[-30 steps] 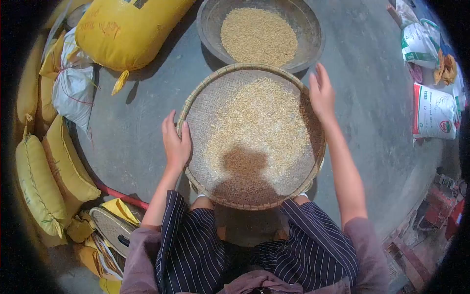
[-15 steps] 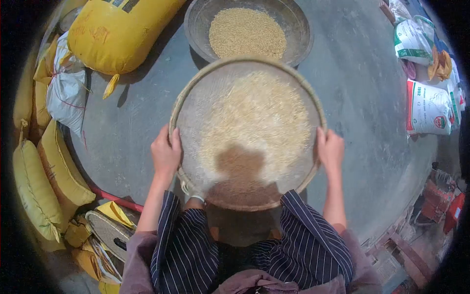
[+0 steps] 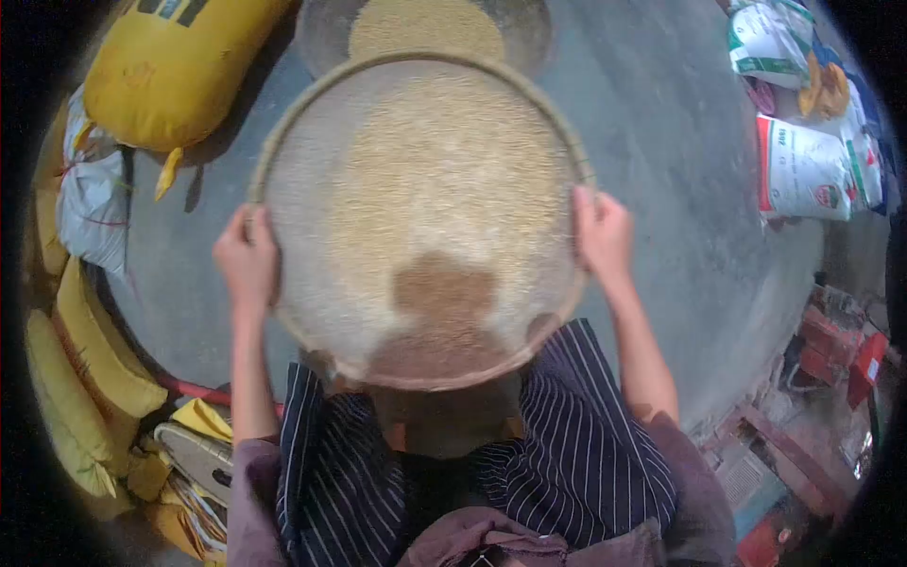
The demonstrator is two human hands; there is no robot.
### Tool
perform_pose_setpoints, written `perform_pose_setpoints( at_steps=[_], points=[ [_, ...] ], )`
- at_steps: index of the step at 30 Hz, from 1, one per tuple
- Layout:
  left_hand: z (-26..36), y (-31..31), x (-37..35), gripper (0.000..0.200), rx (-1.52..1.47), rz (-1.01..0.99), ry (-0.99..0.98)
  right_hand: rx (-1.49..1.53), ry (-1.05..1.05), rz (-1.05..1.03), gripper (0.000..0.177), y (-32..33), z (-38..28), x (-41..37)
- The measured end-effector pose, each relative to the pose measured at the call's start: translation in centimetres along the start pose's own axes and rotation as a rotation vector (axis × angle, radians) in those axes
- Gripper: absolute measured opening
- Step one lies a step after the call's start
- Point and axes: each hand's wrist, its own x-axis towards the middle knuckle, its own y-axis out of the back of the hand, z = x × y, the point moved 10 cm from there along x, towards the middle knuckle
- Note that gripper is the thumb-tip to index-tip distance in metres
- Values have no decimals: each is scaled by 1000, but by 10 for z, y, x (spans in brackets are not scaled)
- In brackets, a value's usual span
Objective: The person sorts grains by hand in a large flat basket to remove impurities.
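A round, shallow winnowing basket (image 3: 307,208) with a woven rim is held level above my lap. Pale yellow grain (image 3: 453,161) is spread over its middle and right, blurred by motion; a shadow falls across the near part. My left hand (image 3: 249,257) grips the rim on the left side, fingers curled around it. On the opposite side my right hand (image 3: 603,234) is closed on the rim, the thumb on top. Just beyond the far rim stands a wide metal basin (image 3: 524,33) holding a heap of similar grain (image 3: 425,26), partly hidden by the basket.
A big full yellow sack (image 3: 170,76) lies at the upper left, with a white tied sack (image 3: 94,208) beside it. More yellow sacks (image 3: 99,350) line the left edge. Printed white bags (image 3: 808,170) sit at the right, and red machinery (image 3: 822,350) at the lower right.
Both hands have moved the basket forward and left in view, and it looks larger. The grain inside has shifted and spread. The view itself has shifted slightly, with the background sliding left.
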Motion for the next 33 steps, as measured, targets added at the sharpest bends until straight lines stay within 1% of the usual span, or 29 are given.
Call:
perform_pose_setpoints(
  at_steps=[1, 3, 4, 5, 7, 8, 9, 11, 12, 13, 15, 16, 17, 19, 20, 21, 23, 24, 25, 27, 28, 29, 31, 32, 33],
  points=[
    [-4, 4, 0, 26, 15, 3, 45, -21, 0, -1, 43, 6, 4, 4],
    [5, -4, -15, 26, 30, -12, 41, 61, -128, -47, 44, 5, 17, 7],
    [10, -5, -19, 25, 57, -18, 14, 259, -228, -41, 44, 13, 17, 10],
    [5, -6, -16, 25, 67, -22, 13, 265, -236, -46, 44, 9, 15, 7],
    [-10, -3, -2, 25, 9, 45, -53, 201, -106, 41, 42, 10, -5, -2],
    [-31, -1, 7, 27, 67, 14, 81, 135, -10, 41, 41, 0, -16, -11],
    [-37, 1, 5, 27, 70, 20, 85, 139, -6, 35, 41, 0, -17, -8],
    [-32, -1, -5, 29, -28, -35, 60, 211, -67, -4, 41, 4, -9, -2],
    [-27, -5, -12, 30, 73, -57, 93, 387, -204, -27, 39, 5, 4, 3],
    [-32, -7, -12, 30, 84, -67, 99, 388, -217, -37, 39, 3, 5, 3],
    [-26, 3, -4, 31, 52, 66, -50, 337, -148, -11, 34, 6, 0, -2],
    [-38, 7, 4, 31, 26, 8, 77, 289, -49, 18, 35, -2, -10, -12],
    [-35, 12, 5, 31, 22, 21, 81, 290, -35, 15, 35, -1, -11, -12],
    [-25, 14, -2, 29, -34, -7, 61, 313, -99, -3, 40, -3, -5, -15],
    [-15, 9, -9, 27, 8, 10, -32, 363, -164, -39, 39, 5, 2, -7],
    [-14, 4, -14, 27, 20, 9, -27, 370, -169, -50, 39, 7, 1, -8],
    [-5, 4, -11, 25, -39, 84, -70, 436, -234, -41, 34, 18, -4, -16],
    [-33, 4, -4, 29, -38, 39, 71, 381, -63, -2, 34, 10, -11, -23],
    [-36, 8, -2, 29, -44, 45, 72, 379, -55, -1, 34, 7, -12, -27],
    [-50, 5, -11, 30, -23, -51, 153, 344, -43, -31, 36, 1, -14, -30],
    [-39, 2, -20, 29, 18, 5, 40, 387, -192, -60, 35, 2, 6, -23],
    [-39, -3, -26, 29, 23, -2, 49, 383, -200, -70, 35, 0, 11, -23],
    [-31, 0, -25, 28, 17, 72, 15, 417, -159, -4, 35, 3, 12, -28],
    [-36, 9, -20, 27, -17, 123, 29, 378, -50, 19, 37, -5, -1, -42],
    [-38, 12, -19, 27, -19, 128, 27, 380, -45, 22, 37, -8, 5, -46]
  ],
)
